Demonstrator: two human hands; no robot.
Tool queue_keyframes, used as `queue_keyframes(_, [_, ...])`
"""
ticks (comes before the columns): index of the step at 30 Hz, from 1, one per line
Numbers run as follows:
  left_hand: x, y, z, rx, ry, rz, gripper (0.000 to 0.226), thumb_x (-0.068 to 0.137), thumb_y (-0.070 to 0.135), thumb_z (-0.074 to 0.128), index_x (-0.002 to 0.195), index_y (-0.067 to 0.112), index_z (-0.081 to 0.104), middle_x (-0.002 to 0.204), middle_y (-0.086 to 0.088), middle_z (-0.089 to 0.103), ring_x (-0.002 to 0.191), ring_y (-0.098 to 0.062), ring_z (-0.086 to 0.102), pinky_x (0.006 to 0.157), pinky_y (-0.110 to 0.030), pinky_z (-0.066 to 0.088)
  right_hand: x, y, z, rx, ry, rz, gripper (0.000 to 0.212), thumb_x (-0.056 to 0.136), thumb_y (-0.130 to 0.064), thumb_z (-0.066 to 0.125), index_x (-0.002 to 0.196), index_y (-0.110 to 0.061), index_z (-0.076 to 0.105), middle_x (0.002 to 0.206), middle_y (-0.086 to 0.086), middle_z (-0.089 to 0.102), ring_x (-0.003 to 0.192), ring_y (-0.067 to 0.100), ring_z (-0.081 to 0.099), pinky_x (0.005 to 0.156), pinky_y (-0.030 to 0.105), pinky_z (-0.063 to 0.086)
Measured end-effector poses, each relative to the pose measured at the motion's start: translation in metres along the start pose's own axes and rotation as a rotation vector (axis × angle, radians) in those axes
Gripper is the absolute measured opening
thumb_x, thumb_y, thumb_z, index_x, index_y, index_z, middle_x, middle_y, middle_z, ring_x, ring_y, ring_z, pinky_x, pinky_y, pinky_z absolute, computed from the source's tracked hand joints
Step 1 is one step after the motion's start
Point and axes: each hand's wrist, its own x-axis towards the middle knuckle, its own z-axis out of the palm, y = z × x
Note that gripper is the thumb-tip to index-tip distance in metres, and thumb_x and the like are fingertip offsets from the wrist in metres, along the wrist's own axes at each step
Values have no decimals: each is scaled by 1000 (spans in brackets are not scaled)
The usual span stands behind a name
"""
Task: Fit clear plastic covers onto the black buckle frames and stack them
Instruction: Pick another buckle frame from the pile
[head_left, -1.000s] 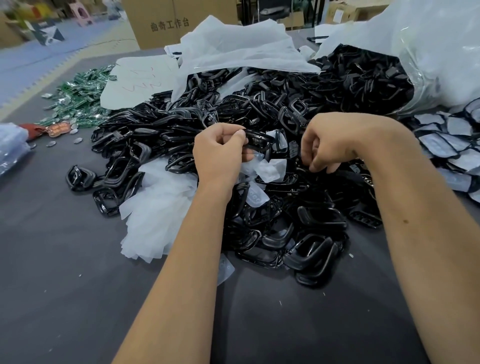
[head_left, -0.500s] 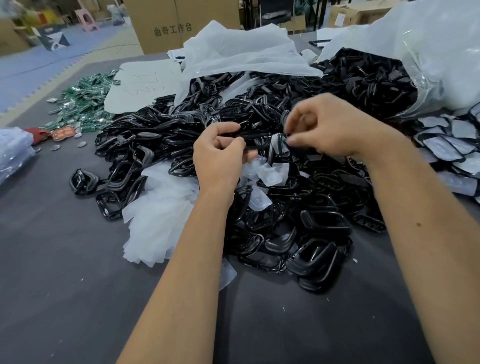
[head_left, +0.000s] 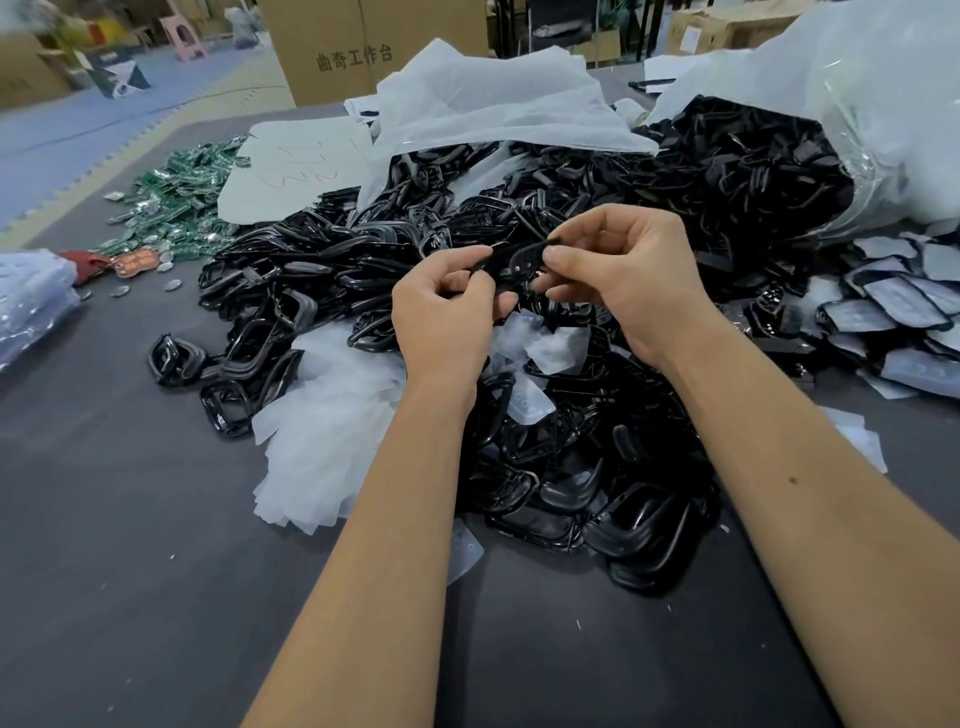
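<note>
Black plastic buckle frame (head_left: 521, 258) — pinched by left hand (head_left: 441, 306) and right hand (head_left: 628, 275) fingers — hangs above the glossy black frame heap (head_left: 571, 457).

Dark grey tabletop (head_left: 130, 545) bearing a central heap of black buckle frames (head_left: 322, 270), clear plastic covers (head_left: 332, 426) and green circuit boards (head_left: 176, 197) toward its far left edge.

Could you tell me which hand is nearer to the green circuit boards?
Left. The left hand is closer to the green circuit boards; the right hand is farther right.

Two bare hands (head_left: 441, 306); one brown cardboard box (head_left: 332, 52); black plastic buckle frames (head_left: 311, 270) heaped beyond counting.
</note>
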Motion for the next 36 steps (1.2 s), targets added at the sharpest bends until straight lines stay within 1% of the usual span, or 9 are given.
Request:
queue_keyframes(3, [0,1,0,-19,-4,-7,29,92,-10,57,104,8,77,61,9,55,62,-13,72,77,-34,65,-1,-1,0,5,17,-9,10,87,5,78,91,-1,71,69,9,72,70,30,77,62,28,60])
queue_keyframes(7, [0,0,0,-38,-6,-20,29,92,-10,56,104,7,77,61,9,52,61,-13,71,76,-32,64,-1,0,-1,-8,27,-27,13,87,4,79,96,-1,73,66,7,72,69,30,77,63,28,60])
queue_keyframes(15, [1,0,-3,-71,-48,-25,32,90,-11,58,102,10,78,65,6,51,63,-16,72,78,-32,63,-2,4,2,-116,31,-74,12,84,-1,84,89,-5,73,72,13,75,65,30,77,60,29,61])
queue_keyframes(21, [-1,-2,0,-71,-111,-3,36,89,-16,57,103,9,79,88,-18,57,75,-23,72,77,-29,62,0,5,11,-138,89,-18,10,84,0,83,83,-2,73,72,14,76,62,31,76,57,29,60])
queue_keyframes(24, [-1,-2,-1,-93,-113,16,39,89,-19,57,99,12,79,81,-9,50,74,-19,63,76,-26,61,-1,5,17,-88,129,16,10,85,4,80,81,0,71,70,16,75,62,32,77,56,27,59])
queue_keyframes(30, [-1,-3,-3,-77,-121,50,37,89,-22,57,105,7,76,62,15,56,60,-4,64,74,-24,61,-2,3,26,-101,191,71,11,86,5,79,79,2,70,71,20,74,62,33,77,55,26,58])
queue_keyframes(31, [-1,-3,-3,-74,-126,49,38,89,-21,57,105,7,76,61,17,60,61,-5,67,75,-24,61,-2,3,26,-119,200,81,11,86,3,79,79,2,70,71,19,75,62,32,77,56,27,58])
queue_keyframes(34, [-1,-4,-3,-87,-117,44,35,89,-19,61,102,9,77,69,9,69,70,-15,74,74,-26,61,-2,3,25,-178,206,99,12,85,-2,81,78,0,72,68,15,75,59,29,76,56,29,59])
queue_keyframes(36, [-1,-5,-3,-68,-99,74,27,88,-13,68,99,9,77,67,12,68,65,-11,72,70,-26,61,-2,4,25,-204,190,94,12,85,-3,82,77,-2,72,67,14,74,57,28,75,55,29,59])
